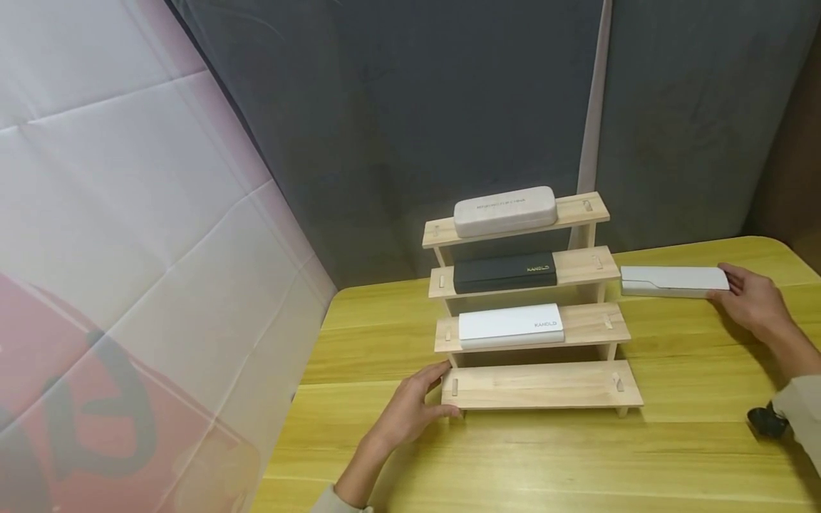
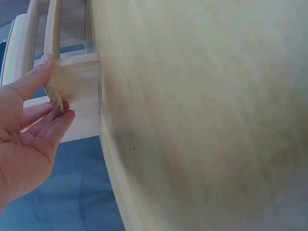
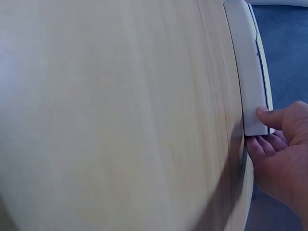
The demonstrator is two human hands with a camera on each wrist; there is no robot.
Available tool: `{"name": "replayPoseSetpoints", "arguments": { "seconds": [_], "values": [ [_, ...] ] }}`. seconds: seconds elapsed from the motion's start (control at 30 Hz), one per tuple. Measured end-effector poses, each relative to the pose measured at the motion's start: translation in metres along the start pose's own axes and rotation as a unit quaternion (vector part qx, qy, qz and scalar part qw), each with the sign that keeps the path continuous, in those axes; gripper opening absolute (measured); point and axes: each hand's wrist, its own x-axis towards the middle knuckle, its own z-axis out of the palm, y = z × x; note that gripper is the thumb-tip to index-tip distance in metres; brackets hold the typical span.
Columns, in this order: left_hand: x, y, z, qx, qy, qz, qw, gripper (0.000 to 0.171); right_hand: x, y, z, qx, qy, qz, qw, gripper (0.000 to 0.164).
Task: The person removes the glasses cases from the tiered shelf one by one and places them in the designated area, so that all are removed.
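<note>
I've got the left hand [image 1: 410,406] gripping the rack's [image 1: 545,385] bottom shelf at its left end. With the right hand [image 1: 753,303] I'm holding the flap case [image 1: 673,281], fingers pinching its right end, just right of the rack, far side of the table [image 1: 545,459]; can't tell if lifted. Beige case [image 1: 507,214] on top shelf, black case [image 1: 503,274] next, white case [image 1: 507,326] below.

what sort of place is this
Hard to be sure, but probably a small screened-off indoor corner: a grey backdrop behind a wood-grain table, and a pale printed sheet on the left.
</note>
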Motion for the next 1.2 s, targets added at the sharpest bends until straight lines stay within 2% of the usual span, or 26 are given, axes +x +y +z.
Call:
{"name": "replayPoseSetpoints", "arguments": {
  "seconds": [0.57, 0.83, 1.07, 1.2],
  "values": [
    [0.001, 0.0, 0.002, 0.0, -0.002, 0.001, 1.0, 0.079, 0.005, -0.008, -0.001, -0.008, -0.001, 0.013, 1.0, 0.068],
    [0.001, 0.001, 0.001, 0.0, 0.0, 0.004, 1.0, 0.079, 0.003, -0.009, -0.003, -0.036, 0.019, 0.015, 0.999, 0.068],
    [0.0, 0.0, 0.001, 0.002, -0.001, 0.005, 1.0, 0.078, 0.001, -0.012, -0.003, -0.019, 0.019, 0.044, 0.999, 0.076],
    [0.0, -0.001, 0.0, 0.005, -0.001, 0.004, 1.0, 0.078, -0.001, -0.013, -0.004, -0.011, 0.015, 0.042, 0.999, 0.079]
  ]
}}
